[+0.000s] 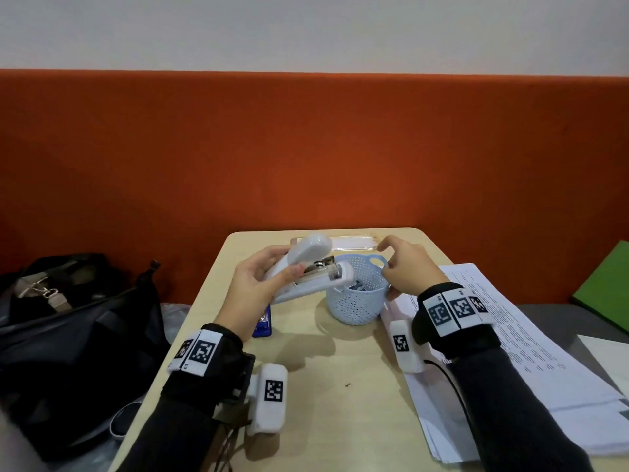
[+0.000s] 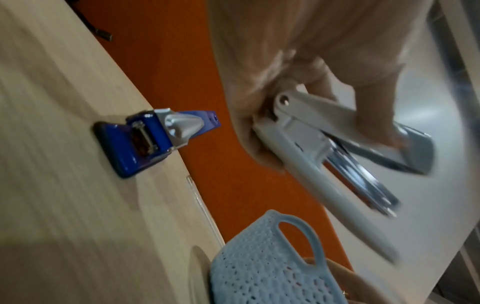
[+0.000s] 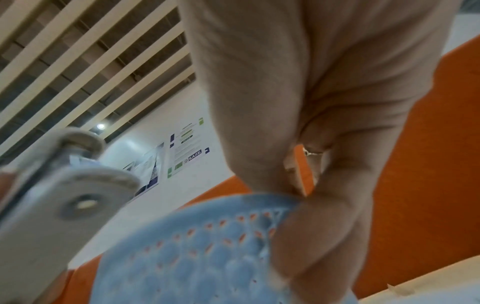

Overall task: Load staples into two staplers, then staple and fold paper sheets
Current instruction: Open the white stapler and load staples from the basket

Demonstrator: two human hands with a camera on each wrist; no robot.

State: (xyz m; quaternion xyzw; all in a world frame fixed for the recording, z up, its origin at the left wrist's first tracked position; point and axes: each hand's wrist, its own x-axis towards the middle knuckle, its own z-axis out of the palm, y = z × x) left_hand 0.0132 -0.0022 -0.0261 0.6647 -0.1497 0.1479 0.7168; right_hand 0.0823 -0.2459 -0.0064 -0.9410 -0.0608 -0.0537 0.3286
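Observation:
My left hand (image 1: 282,264) grips a white stapler (image 1: 306,267) above the table, its top arm swung up so the metal staple channel (image 2: 363,181) shows. The stapler's front end hangs over a light blue perforated basket (image 1: 357,294). My right hand (image 1: 386,270) holds the basket at its right rim, fingers over the handle and thumb on the outer wall (image 3: 324,236). A blue stapler (image 1: 262,323) lies on the table under my left wrist, plainly seen in the left wrist view as the blue stapler (image 2: 145,142). Small dark items lie inside the basket; I cannot make them out.
A thick stack of printed paper sheets (image 1: 510,335) lies on the right, overhanging the small wooden table (image 1: 340,386). A clear flat packet (image 1: 340,241) rests at the table's far edge. A black bag (image 1: 68,318) sits left of the table, against an orange panel (image 1: 306,148).

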